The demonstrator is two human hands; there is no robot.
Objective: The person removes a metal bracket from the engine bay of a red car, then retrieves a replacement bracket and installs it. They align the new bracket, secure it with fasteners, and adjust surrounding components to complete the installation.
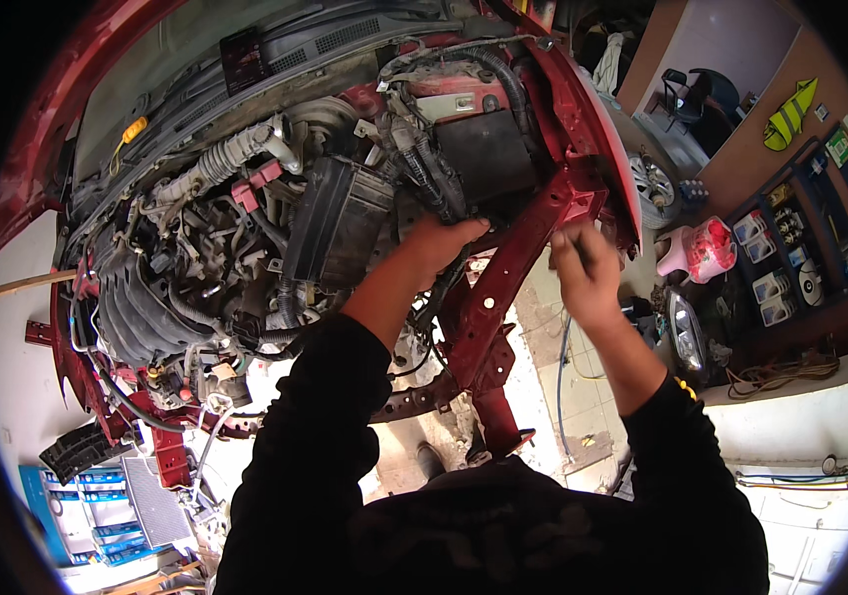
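Between the left hand (444, 243) and the right hand (588, 273) runs a red metal rail (503, 273). On the rail's inner side, the left hand reaches into the engine bay (196, 243), thumb stretched toward the right, at the lower end of a black wiring bundle (424, 164); whether it grips the bundle I cannot tell. Outside the rail, the right hand has its fingers curled in; whether they hold anything is hidden. Just beyond the left hand lies a flat black panel (488, 154); to that hand's left sits a ribbed black box (340, 223). Right of the right hand, apart from it, are a headlight (684, 332) and a pink-and-white container (699, 250).
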